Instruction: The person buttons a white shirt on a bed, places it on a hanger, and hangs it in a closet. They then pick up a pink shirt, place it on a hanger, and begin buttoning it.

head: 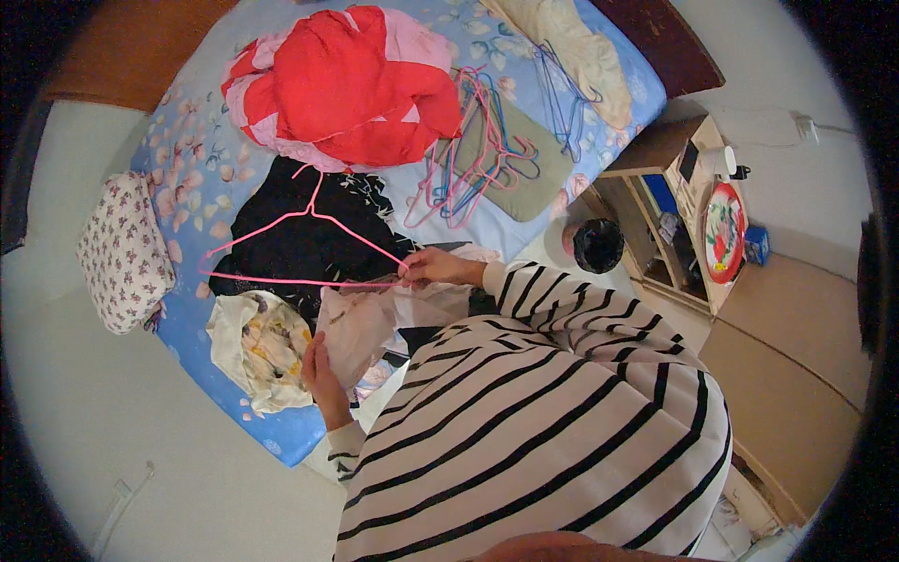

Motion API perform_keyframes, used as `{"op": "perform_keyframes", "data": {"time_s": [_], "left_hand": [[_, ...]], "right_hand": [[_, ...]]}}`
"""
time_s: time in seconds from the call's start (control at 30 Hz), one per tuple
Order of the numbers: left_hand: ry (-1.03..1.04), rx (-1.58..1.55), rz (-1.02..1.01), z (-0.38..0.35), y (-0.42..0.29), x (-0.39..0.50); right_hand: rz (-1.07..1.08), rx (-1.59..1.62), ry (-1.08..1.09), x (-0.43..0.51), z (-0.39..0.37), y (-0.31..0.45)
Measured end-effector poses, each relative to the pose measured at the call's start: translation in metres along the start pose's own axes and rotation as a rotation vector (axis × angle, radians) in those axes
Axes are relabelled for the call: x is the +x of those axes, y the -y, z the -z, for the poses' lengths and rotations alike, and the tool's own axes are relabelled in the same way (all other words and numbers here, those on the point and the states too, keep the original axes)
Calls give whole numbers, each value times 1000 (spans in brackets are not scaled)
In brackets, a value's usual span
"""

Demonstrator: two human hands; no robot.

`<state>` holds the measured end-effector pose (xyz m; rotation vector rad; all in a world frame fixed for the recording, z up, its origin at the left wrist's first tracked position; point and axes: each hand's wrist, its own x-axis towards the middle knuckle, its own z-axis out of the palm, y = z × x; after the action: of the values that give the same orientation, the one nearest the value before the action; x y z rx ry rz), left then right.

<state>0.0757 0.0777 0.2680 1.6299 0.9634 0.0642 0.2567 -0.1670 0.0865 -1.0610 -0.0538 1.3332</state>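
Note:
My right hand (pixel 437 267) grips the right end of a pink clothes hanger (pixel 309 211), with thin pale cloth bunched at its lower bar. My left hand (pixel 322 365) holds the left edge of that sheer pale pink cloth (pixel 355 327), which hangs between both hands. Black clothing (pixel 281 239) lies spread on the bed under the hanger. A cream cloth with a yellow and grey pattern (pixel 263 351) lies crumpled just left of my left hand.
A red and pink quilt (pixel 351 84) is heaped on the blue floral bed (pixel 189 154). Tangled pink and blue hangers (pixel 484 161) lie beside it, partly on a green-grey mat (pixel 541 154); blue hangers (pixel 562 98) lie farther right. A floral pillow (pixel 126 253), black-lined bin (pixel 598 245) and wooden cabinet (pixel 657 154) flank the bed.

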Motion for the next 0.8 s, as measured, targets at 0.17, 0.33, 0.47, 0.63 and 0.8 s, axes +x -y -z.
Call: {"op": "perform_keyframes", "data": {"time_s": [0.17,0.33,0.47,0.63,0.8], "left_hand": [[146,-156,164,-29,16,23],[169,-167,259,-58,64,38],[219,-90,188,-58,71,21],[177,36,245,-53,59,1],[174,-34,275,-64,61,-9]], "right_hand": [[17,94,-2,-2,-42,6],[119,279,-211,44,-24,-42],[35,232,-343,54,23,-54],[263,325,-843,40,125,-105],[241,248,-1084,16,224,-96]]}}
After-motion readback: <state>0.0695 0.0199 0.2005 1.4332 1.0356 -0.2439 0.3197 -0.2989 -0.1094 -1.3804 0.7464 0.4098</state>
